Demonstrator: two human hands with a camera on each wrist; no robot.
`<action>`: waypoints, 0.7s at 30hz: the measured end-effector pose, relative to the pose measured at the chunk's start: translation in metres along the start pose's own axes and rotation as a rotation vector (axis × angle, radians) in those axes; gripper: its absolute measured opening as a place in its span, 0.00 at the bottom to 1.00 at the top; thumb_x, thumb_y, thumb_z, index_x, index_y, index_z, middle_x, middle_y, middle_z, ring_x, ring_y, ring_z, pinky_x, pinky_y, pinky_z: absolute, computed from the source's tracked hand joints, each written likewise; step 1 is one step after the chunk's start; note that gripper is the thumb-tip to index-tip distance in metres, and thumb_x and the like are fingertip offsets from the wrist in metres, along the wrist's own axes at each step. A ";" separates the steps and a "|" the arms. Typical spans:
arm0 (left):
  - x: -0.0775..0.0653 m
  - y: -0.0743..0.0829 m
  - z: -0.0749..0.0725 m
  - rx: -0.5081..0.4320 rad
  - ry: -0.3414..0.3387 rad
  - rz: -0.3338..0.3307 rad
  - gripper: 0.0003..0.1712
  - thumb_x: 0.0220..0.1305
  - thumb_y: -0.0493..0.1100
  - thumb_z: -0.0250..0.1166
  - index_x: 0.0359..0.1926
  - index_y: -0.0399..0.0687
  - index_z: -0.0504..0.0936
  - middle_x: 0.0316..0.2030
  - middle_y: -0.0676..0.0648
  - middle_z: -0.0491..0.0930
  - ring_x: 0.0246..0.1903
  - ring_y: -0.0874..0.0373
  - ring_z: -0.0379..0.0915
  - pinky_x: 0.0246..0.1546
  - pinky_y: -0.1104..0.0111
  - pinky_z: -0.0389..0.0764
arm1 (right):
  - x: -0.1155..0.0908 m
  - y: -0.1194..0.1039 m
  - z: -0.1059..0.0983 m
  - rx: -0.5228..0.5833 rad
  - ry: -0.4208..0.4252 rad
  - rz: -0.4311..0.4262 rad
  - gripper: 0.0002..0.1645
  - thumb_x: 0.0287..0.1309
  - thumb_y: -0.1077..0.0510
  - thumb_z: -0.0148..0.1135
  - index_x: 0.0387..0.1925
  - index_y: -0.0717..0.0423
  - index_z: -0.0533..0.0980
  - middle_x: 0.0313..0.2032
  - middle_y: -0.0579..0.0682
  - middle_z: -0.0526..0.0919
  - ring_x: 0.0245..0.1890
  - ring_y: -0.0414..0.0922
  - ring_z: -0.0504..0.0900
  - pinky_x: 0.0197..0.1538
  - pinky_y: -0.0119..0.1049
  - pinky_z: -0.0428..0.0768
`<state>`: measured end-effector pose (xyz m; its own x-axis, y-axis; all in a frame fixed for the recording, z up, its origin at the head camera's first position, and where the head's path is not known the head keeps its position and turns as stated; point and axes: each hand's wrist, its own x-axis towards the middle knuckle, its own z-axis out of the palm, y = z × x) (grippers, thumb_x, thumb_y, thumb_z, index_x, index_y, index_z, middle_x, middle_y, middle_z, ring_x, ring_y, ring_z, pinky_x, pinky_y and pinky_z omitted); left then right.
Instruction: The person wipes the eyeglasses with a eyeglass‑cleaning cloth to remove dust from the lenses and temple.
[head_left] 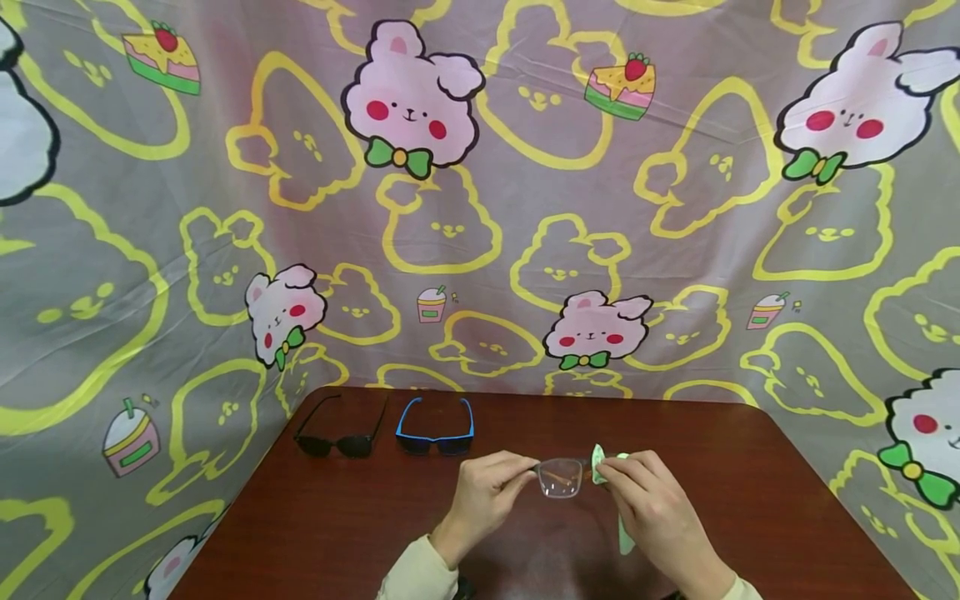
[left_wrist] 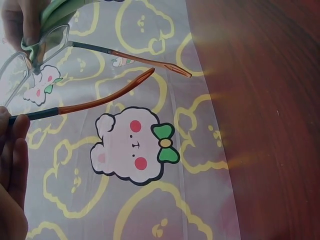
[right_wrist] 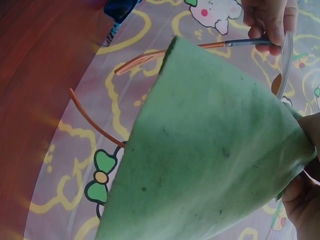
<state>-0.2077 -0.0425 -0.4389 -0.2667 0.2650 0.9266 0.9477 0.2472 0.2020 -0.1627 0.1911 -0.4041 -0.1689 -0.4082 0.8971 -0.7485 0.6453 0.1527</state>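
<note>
Clear-framed eyeglasses (head_left: 560, 478) are held up above the table. Their temples, dark near the hinge and orange toward the tips, stand unfolded in the left wrist view, where one temple (left_wrist: 95, 104) runs out from the fingers. My left hand (head_left: 486, 492) pinches that temple close to its hinge. With thumb and fingers my right hand (head_left: 651, 502) grips a light green cloth (right_wrist: 215, 145) against the lens on its side. Part of the cloth hangs below the right hand. That lens is mostly hidden by the cloth and fingers.
Black sunglasses (head_left: 335, 446) and blue-framed sunglasses (head_left: 435, 442) lie with temples unfolded at the back left of the brown table (head_left: 360, 517). A patterned curtain (head_left: 510, 208) stands behind the table and along both sides.
</note>
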 end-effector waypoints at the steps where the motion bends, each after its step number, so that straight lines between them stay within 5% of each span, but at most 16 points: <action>1: 0.000 0.000 0.000 0.002 0.000 0.001 0.06 0.55 0.35 0.69 0.37 0.42 0.86 0.31 0.50 0.84 0.29 0.66 0.80 0.28 0.82 0.75 | -0.001 0.000 0.000 0.000 -0.002 0.005 0.24 0.72 0.55 0.44 0.32 0.63 0.82 0.33 0.51 0.82 0.31 0.49 0.74 0.36 0.33 0.72; 8: -0.002 0.001 0.001 0.003 0.001 0.019 0.08 0.54 0.35 0.69 0.37 0.42 0.86 0.31 0.50 0.84 0.30 0.66 0.80 0.30 0.82 0.75 | -0.004 0.006 -0.002 -0.013 -0.003 0.070 0.25 0.72 0.53 0.43 0.34 0.63 0.82 0.34 0.51 0.82 0.32 0.49 0.75 0.37 0.34 0.71; 21: -0.002 0.004 0.002 0.001 0.011 0.004 0.09 0.52 0.32 0.70 0.37 0.41 0.86 0.31 0.49 0.84 0.30 0.65 0.80 0.30 0.81 0.75 | 0.000 0.000 -0.001 -0.023 0.085 0.275 0.23 0.69 0.48 0.49 0.33 0.59 0.84 0.31 0.50 0.77 0.24 0.39 0.73 0.25 0.25 0.69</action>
<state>-0.2035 -0.0403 -0.4401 -0.2606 0.2556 0.9310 0.9487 0.2468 0.1978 -0.1625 0.1919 -0.4037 -0.3085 -0.1612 0.9374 -0.6672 0.7391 -0.0925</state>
